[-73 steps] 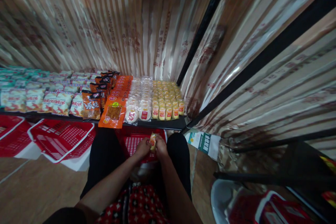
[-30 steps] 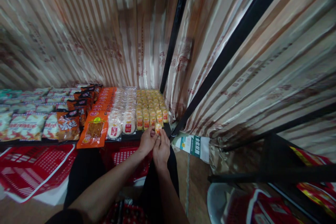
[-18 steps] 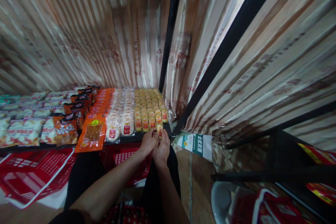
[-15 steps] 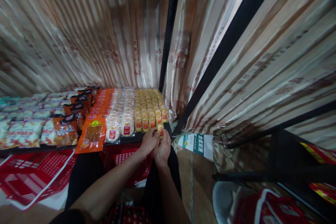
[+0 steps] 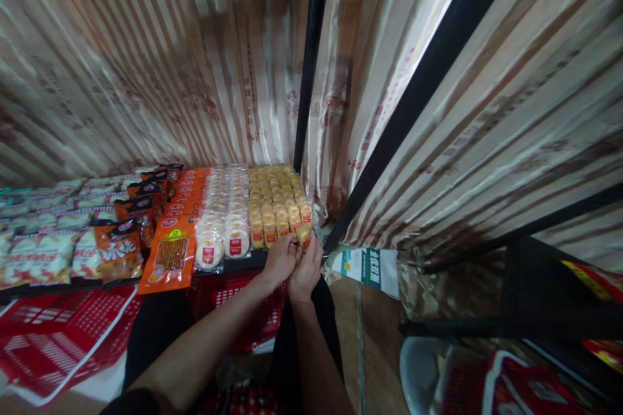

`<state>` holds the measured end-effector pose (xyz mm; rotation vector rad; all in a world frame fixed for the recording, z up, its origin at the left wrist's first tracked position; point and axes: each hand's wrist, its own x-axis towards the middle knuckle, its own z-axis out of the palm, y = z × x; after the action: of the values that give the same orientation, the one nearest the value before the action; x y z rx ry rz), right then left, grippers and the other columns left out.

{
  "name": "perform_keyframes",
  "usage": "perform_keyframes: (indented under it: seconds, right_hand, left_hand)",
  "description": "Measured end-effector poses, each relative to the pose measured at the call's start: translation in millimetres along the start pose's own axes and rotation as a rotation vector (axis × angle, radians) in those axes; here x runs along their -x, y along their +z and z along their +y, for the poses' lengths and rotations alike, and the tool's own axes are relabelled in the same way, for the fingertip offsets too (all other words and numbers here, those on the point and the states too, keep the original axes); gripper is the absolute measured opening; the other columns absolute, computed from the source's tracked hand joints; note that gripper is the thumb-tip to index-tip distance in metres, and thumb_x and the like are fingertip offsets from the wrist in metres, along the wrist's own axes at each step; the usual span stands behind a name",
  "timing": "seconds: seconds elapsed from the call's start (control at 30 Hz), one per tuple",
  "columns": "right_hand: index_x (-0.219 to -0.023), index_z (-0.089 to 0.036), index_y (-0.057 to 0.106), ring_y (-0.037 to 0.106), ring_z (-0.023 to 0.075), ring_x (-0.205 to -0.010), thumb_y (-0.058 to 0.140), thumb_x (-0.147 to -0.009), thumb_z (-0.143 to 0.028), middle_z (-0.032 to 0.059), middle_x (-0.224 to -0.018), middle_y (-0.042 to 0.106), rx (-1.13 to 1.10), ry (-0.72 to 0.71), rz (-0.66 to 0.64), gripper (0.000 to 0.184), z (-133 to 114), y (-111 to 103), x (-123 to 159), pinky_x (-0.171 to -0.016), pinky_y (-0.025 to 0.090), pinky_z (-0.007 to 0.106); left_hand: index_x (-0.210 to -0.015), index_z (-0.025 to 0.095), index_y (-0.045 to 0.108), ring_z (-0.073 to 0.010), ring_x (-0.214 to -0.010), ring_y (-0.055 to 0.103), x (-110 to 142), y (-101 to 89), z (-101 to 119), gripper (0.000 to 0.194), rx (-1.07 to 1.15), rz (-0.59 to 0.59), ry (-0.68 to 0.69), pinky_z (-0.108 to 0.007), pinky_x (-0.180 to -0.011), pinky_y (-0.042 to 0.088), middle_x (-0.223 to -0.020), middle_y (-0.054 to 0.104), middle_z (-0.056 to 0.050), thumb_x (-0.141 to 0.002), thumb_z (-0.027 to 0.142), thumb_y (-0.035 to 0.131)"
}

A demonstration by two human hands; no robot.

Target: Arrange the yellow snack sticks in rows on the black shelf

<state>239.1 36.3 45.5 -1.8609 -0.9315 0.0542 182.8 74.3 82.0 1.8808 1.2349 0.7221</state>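
Note:
Both my hands meet at the front edge of a display of rows of small yellow packaged snacks (image 5: 270,207) with red labels. My right hand (image 5: 305,269) is closed around the lower part of one yellow snack packet (image 5: 305,233), held upright at the right front corner of these rows. Curled close beside it, my left hand (image 5: 282,260) has its fingers drawn together near the packet. What the left fingers hold, if anything, is hidden. To the left stand rows of clear-wrapped round white snacks (image 5: 236,238).
Orange snack bags (image 5: 168,256) and white-and-orange bags (image 5: 53,253) fill the shelf leftward. Red baskets (image 5: 68,331) sit below. Black posts (image 5: 413,97) and draped striped sheeting (image 5: 233,65) close in behind and right. A white basin (image 5: 413,369) stands lower right.
My right hand has shifted slightly right with the yellow packet, which now sits a little higher and further right. My left hand's fingers have drawn back from it slightly.

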Motion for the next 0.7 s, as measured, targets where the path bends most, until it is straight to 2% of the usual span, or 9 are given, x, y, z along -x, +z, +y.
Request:
perform_keyframes:
  seconds: [0.2,0.3,0.4,0.57,0.7]
  right_hand:
    - [-0.136,-0.017,0.038,0.049,0.0242,-0.117,0.033,-0.087,-0.026,0.0156,-0.127,0.049,0.055,-0.068,0.027,0.049,-3.3,3.9,-5.7,-0.089,0.046,0.037]
    - [-0.135,-0.017,0.039,0.05,0.0237,-0.117,0.033,-0.088,-0.027,0.0155,-0.127,0.049,0.074,-0.064,0.056,0.049,-3.9,5.6,-11.3,-0.089,0.047,0.036]
    - [-0.136,-0.015,0.038,0.049,0.0236,-0.119,0.033,-0.088,-0.025,0.0158,-0.128,0.05,0.09,-0.076,0.081,0.049,-5.7,5.1,-18.2,-0.092,0.046,0.036]
    - [-0.136,-0.014,0.037,0.047,0.025,-0.12,0.034,-0.088,-0.025,0.0169,-0.129,0.05,0.122,-0.064,0.067,0.05,-11.5,3.7,-27.7,-0.092,0.045,0.038]
    - [-0.135,-0.014,0.039,0.047,0.0259,-0.12,0.035,-0.087,-0.027,0.0176,-0.128,0.05,0.134,-0.052,0.075,0.049,-15.6,5.9,-30.8,-0.093,0.044,0.039]
  left_hand:
    - [-0.111,0.015,0.058,-0.0154,-0.091,0.062,2.8,-3.6,-6.1,0.037,-0.078,0.06,0.122,-0.031,-0.087,0.049,-0.108,0.064,-0.008,-0.079,0.006,0.042]
    - [-0.105,0.016,0.061,-0.0181,-0.097,0.058,3.8,-9.8,-4.6,0.032,-0.246,0.099,0.275,-0.035,-0.09,0.048,-0.103,0.066,-0.007,-0.08,0.006,0.043]
    - [-0.1,0.017,0.065,-0.0211,-0.107,0.052,1.6,-14.0,-8.1,0.024,-0.419,0.145,0.425,-0.038,-0.095,0.045,-0.106,0.066,-0.005,-0.085,0.012,0.047]
    - [-0.112,0.021,0.06,-0.0235,-0.132,0.032,-8.4,-12.8,-24.9,0.027,-0.653,0.158,0.596,-0.044,-0.105,0.036,-0.13,0.055,-0.002,-0.09,0.021,0.045]
    - [-0.119,0.023,0.056,-0.0246,-0.138,0.022,-15.6,-10.3,-34.1,0.03,-0.766,0.15,0.693,-0.048,-0.111,0.026,-0.136,0.05,0.001,-0.092,0.026,0.042]
